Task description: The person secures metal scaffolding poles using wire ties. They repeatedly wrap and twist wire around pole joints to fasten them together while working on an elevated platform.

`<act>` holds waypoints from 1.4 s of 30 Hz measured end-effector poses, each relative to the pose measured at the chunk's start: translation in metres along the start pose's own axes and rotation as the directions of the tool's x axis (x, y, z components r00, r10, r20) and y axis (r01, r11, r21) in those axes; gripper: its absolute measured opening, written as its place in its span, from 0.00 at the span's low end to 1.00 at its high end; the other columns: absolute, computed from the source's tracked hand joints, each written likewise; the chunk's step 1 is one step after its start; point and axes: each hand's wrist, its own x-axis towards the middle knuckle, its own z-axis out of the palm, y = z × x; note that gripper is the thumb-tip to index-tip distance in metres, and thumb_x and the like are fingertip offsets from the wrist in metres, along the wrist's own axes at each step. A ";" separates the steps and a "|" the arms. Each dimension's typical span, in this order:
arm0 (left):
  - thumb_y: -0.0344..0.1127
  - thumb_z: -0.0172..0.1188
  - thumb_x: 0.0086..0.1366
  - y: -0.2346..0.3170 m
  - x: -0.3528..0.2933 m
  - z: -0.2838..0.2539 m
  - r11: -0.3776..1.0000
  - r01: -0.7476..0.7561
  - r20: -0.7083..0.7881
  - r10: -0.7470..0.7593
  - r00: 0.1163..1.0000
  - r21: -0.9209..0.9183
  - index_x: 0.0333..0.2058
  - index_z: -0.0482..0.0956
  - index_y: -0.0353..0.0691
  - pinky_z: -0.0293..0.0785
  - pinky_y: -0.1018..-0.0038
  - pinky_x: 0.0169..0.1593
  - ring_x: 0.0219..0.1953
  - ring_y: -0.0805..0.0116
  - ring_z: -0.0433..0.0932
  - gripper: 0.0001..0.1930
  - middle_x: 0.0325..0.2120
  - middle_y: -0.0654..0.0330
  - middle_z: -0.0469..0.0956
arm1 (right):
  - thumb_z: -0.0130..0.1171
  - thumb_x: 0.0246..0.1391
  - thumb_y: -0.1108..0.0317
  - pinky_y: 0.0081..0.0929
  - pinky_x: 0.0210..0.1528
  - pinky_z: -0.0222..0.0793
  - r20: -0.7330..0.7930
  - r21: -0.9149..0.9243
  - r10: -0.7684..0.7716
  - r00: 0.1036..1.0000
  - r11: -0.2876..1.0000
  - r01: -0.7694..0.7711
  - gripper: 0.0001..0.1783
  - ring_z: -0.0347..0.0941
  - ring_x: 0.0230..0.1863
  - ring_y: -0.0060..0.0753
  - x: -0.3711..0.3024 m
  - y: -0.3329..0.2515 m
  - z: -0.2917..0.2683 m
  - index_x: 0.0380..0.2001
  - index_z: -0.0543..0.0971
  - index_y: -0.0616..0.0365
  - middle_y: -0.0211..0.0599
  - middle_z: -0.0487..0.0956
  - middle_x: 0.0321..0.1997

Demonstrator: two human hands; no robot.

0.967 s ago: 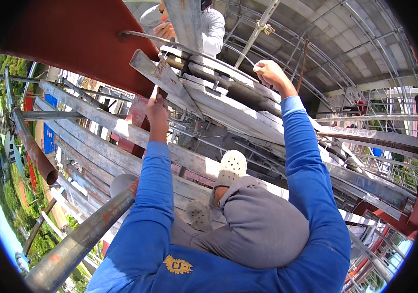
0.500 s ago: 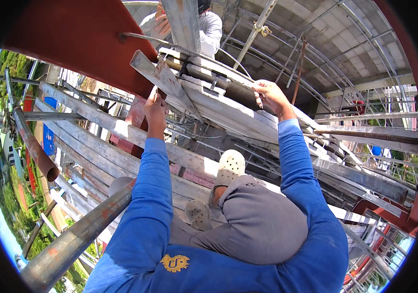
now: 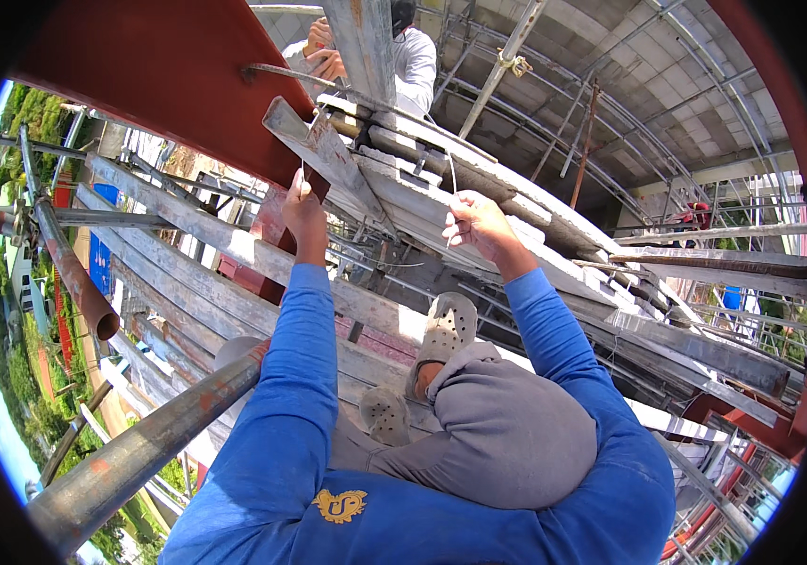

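Observation:
My right hand [image 3: 479, 226] is closed in a pinch on a thin wire [image 3: 452, 171], which runs up toward the bars at the edge of the concrete. My left hand [image 3: 305, 218] is raised with thumb and fingers pressed together. A thin pale tip sticks up from it, too small to name. Just above that hand is the end of a grey metal channel [image 3: 328, 155], beside a dark red steel beam [image 3: 172, 80]. A bent steel rod [image 3: 295, 73] reaches from the beam toward the concrete edge [image 3: 507, 202].
A co-worker in a pale long-sleeved top [image 3: 415, 61] is behind an upright metal post [image 3: 362, 47]. Metal planks [image 3: 196, 282] lie under my feet. A scaffold pipe [image 3: 149, 447] slants past my left arm. Below left, ground and trees [image 3: 8, 348] show far down.
My right hand has moved left and slightly down, closer to my left hand, and the wire now hangs more steeply. My left hand stays nearly in place. The view has shifted slightly.

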 end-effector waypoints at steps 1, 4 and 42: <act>0.31 0.54 0.79 0.001 0.010 -0.002 0.997 -0.062 -0.060 0.064 0.996 0.038 0.62 0.82 0.39 0.65 0.77 0.27 0.24 0.82 0.67 0.17 0.28 0.68 0.77 | 0.57 0.73 0.65 0.31 0.32 0.83 0.002 0.001 0.008 1.000 1.000 -0.008 0.06 0.85 0.31 0.32 0.000 0.002 0.008 0.46 0.75 0.54 0.33 0.81 0.33; 0.32 0.55 0.76 0.030 0.022 0.000 0.917 -0.127 -0.087 0.172 0.981 0.379 0.59 0.84 0.39 0.78 0.68 0.49 0.43 0.60 0.83 0.18 0.47 0.49 0.87 | 0.58 0.73 0.64 0.31 0.31 0.84 -0.004 0.037 0.002 1.000 0.999 -0.002 0.06 0.85 0.31 0.33 -0.002 0.015 0.001 0.43 0.75 0.54 0.34 0.81 0.34; 0.43 0.45 0.83 -0.066 -0.111 0.008 0.992 0.126 0.002 -0.126 0.992 -0.012 0.42 0.74 0.35 0.76 0.69 0.39 0.24 0.71 0.69 0.17 0.24 0.64 0.67 | 0.54 0.72 0.71 0.28 0.28 0.82 -0.013 0.116 0.043 0.999 0.992 -0.041 0.03 0.84 0.29 0.34 -0.009 0.022 0.027 0.43 0.73 0.58 0.36 0.79 0.32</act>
